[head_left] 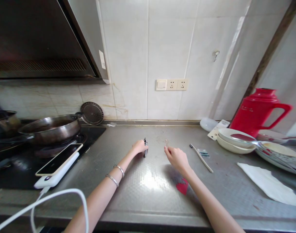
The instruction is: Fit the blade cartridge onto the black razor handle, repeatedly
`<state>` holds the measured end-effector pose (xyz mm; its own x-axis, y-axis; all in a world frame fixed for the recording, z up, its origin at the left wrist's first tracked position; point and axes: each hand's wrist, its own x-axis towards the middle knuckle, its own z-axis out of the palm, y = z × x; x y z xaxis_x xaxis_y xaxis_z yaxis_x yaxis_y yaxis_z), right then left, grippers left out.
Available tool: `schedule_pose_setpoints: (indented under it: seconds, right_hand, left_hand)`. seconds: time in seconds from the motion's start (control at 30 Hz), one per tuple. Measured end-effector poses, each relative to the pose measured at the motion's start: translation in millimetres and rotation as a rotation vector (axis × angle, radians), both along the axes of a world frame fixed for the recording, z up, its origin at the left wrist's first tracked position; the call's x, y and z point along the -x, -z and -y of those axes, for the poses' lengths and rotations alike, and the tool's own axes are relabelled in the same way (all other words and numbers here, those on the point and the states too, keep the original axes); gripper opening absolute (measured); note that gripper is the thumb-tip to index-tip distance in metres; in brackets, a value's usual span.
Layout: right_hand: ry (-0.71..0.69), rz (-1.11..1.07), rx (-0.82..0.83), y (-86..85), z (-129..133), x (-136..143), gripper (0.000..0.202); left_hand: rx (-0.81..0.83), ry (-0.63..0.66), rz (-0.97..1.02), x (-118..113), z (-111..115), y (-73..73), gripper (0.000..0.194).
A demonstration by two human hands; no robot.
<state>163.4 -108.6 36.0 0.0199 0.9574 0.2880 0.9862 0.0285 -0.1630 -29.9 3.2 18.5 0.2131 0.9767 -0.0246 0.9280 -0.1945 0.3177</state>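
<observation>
My left hand [139, 147], with two bracelets on its wrist, is closed on a small dark and silvery metal object [145, 147] held upright over the steel counter. To its right, my right hand [177, 158] is closed with thumb and forefinger pinched together; a thin, pale, see-through thing [166, 142] seems to stick up at the fingertips, too faint to name. A toothbrush [201, 158] and a small clear packet with teal parts [203, 152] lie right of that hand. Something red [182, 186] lies beneath my right wrist.
On the left are a stove [19, 171], a steel pan [52, 129], a phone [60, 159] on a white power bank and a white cable [65, 191]. At right stand a red jug [256, 111], stacked bowls [235, 147] and a white cloth or paper [269, 183].
</observation>
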Motion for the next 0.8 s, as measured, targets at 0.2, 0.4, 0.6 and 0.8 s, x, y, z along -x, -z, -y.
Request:
schedule_pose_setpoints:
  seconds: [0.2,0.4,0.6,0.8]
  right_hand:
    - [0.000,-0.014,-0.004,-1.1,3,2,0.053]
    - [0.021,-0.009,-0.012,-5.4,7,3,0.047]
    - [0.236,-0.021,0.038,-23.6,5,-45,0.039]
    - [0.276,0.066,0.280,-25.7,3,-124,0.032]
  left_hand:
    - [-0.046,-0.053,-0.010,-2,5,5.6,0.039]
    - [-0.117,-0.116,0.005,3,12,7.2,0.049]
    - [-0.116,-0.094,0.012,13,22,-0.3,0.042]
    - [-0.103,-0.025,-0.009,10,29,-4.3,0.040]
